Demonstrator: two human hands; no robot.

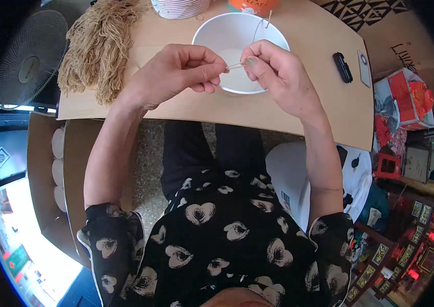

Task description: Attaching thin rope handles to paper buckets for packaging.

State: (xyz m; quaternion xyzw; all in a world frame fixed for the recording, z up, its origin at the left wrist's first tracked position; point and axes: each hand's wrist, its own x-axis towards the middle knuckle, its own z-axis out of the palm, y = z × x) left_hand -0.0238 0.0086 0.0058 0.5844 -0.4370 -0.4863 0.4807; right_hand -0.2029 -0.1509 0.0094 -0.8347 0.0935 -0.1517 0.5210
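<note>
Head view, looking down at a seated person's two bare hands over a brown cardboard-topped table (299,110). The left hand (168,74) and the right hand (278,77) meet above a white paper cup (212,33) that lies with its open mouth turned up toward the camera. Between the two hands runs a short, pale length of string (235,65). The left fingers (212,69) are pressed together, thumb against forefinger, pinching one end of the string; the right fingers (253,64) pinch the other end in the same way, the remaining fingers curled loosely into the palm. The string is thus held just above the cup's mouth, near its middle. A thin strand (258,28) hangs inside the cup from a small stick (268,19) at the far rim.

At the far left of the table lies a bundle of tan fibre strands (97,48). At the far edge stand a stack of white cups (178,7) and, beside it, an orange container (250,5). To the right lie a small black object (343,67) and a flat grey object (364,69), side by side and well apart from the hands. A fan (28,59) stands left of the table.
</note>
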